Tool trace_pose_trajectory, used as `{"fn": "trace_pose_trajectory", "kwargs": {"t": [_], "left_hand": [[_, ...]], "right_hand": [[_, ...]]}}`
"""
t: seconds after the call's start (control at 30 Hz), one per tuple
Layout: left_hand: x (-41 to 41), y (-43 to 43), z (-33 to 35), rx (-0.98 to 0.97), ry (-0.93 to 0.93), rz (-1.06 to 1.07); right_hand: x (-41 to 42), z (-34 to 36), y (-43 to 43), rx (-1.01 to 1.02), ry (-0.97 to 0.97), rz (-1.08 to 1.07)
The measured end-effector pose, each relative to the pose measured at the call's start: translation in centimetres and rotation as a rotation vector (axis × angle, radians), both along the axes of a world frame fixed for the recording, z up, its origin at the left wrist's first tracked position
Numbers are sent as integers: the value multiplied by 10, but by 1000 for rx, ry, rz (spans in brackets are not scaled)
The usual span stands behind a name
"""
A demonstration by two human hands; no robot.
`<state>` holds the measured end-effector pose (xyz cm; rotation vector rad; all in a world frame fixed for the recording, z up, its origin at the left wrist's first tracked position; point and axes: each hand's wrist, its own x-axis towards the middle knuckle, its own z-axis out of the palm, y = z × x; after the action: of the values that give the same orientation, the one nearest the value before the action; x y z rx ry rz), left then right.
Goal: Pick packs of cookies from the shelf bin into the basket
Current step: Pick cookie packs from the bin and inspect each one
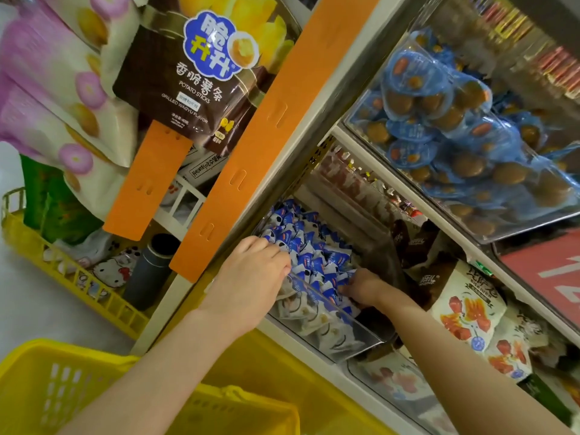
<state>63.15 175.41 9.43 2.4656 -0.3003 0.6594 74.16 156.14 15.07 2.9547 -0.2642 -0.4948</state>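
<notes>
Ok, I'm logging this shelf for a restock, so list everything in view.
cookie packs: many, blue and white, in the clear bin, centre
clear bin: one, transparent, lower shelf
basket: one, yellow, bottom left
crate: one, yellow, left, holding goods
potato sticks bag: one, brown, hanging top centre
round-snack packs: many, blue, upper right bin
orange strips: two, by the shelf upright
left hand: on the cookie packs, bin's left
right hand: fingers among the cookie packs

The shelf (298, 340) is carrying a clear bin (345, 337), which is holding blue-and-white cookie packs (314, 255). Just beside it, brown packs (414, 243) and white red-printed packs (467, 312) are lying.
</notes>
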Motion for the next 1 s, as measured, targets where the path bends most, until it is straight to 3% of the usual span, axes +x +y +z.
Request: {"fn": "trace_pose_trajectory", "kwargs": {"t": [0.1, 0.2, 0.3, 0.43, 0.7, 1.0], "left_hand": [[1, 2, 1, 7, -1, -5], [0, 4, 1, 30, -13, -11], [-1, 6, 1, 49, -22, -26], [-1, 11, 2, 110, -22, -41], [-1, 13, 7, 122, -10, -42], [-1, 12, 7, 140, -21, -36]], "right_hand": [[0, -1, 6, -22, -153, 88], [2, 0, 23, 308, -475, 251], [18, 0, 54, 530, -464, 400], [51, -6, 87, 565, -420, 502], [99, -24, 99, 583, -265, 459], [107, -26, 97, 723, -546, 394]]}}
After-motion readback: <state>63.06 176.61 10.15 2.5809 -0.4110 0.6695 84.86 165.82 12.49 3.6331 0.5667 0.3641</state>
